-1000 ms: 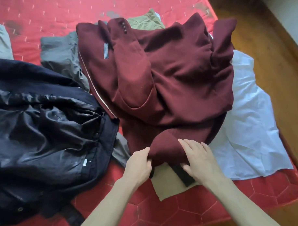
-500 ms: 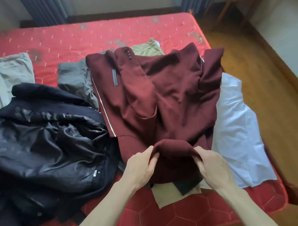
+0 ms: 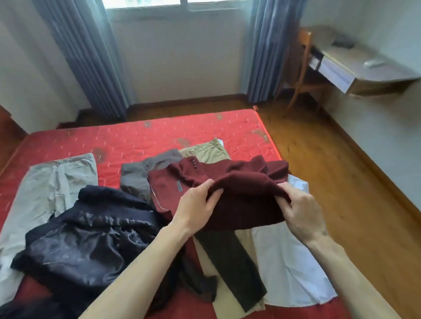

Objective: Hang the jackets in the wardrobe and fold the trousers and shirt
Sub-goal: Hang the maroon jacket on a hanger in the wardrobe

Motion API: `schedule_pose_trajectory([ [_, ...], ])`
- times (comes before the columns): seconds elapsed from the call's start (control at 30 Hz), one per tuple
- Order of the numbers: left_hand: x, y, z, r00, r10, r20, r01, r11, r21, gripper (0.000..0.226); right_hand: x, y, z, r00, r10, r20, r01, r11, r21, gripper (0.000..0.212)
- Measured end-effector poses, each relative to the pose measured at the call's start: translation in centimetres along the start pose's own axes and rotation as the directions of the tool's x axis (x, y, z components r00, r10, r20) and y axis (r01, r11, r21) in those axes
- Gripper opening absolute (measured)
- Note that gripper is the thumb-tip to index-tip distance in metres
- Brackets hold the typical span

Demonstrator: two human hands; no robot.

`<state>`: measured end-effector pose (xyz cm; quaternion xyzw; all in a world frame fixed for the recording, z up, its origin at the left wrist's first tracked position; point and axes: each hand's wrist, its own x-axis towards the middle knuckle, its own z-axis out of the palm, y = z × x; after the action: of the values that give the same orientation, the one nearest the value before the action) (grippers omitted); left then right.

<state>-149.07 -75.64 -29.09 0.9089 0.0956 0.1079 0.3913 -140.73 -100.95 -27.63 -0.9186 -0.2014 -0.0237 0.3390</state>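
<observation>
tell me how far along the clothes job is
Done: nothing visibly; no garment looks folded. In hand: the left hand and right hand grip the maroon jacket, lifting it off the red mattress. Left: the dark navy jacket, beige trousers, dark trousers and white shirt lie unfolded.

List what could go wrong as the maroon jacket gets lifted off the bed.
1. Both hands, left and right, grip only one bunched edge of the maroon jacket, so the rest may sag and crease.
2. The dark trousers and the white shirt lie partly under it and could be dragged along, perhaps off the mattress edge.
3. The navy jacket lies right beside it and might snag.
</observation>
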Motion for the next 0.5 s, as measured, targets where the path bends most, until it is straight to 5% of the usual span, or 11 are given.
schedule_pose_trajectory([
  [0.23, 1.9, 8.5, -7.2, 0.978, 0.096, -0.186, -0.12, 0.985, -0.123, 0.031, 3.9, -6.4, -8.7, 0.987, -0.085, -0.14, 0.109, 0.979, 0.174, 0.007],
  [0.5, 4.6, 16.4, -14.6, 0.918, 0.189, -0.348, -0.257, 0.953, -0.16, 0.024, 7.9, -13.9, -15.4, 0.948, -0.152, -0.281, 0.224, 0.944, 0.243, 0.022],
])
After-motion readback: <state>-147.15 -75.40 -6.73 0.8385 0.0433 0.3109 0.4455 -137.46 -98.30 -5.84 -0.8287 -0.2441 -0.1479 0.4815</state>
